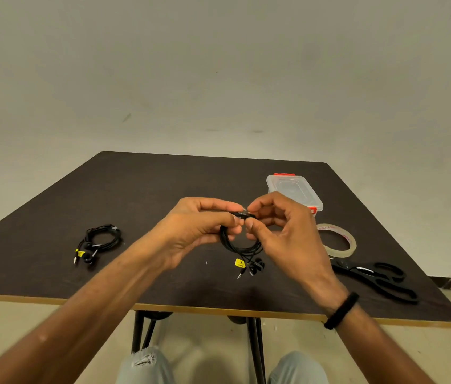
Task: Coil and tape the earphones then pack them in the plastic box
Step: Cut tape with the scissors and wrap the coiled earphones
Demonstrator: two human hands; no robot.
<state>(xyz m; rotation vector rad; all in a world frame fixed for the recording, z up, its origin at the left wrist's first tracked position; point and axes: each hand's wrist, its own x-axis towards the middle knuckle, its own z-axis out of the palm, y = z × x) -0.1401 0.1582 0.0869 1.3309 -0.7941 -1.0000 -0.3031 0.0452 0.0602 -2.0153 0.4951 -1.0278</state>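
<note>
Black earphones [239, 239] are being taped as you're pinching their coil between left hand [196, 231] and right hand [279, 234]; next, packing in the plastic box [293, 194] beyond your right hand.

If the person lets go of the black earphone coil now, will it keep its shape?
The black coiled earphone cable is thin and probably floppy; its earbuds and plug already dangle below. Both the left hand and right hand pinch it at the top, so it would likely spring loose untaped.

Your left hand [191, 231] and right hand [279, 231] meet above the table, fingers curled, thumbs and forefingers pinching the coiled earphones [239, 245]; both forearms extend forward, converging.
</note>
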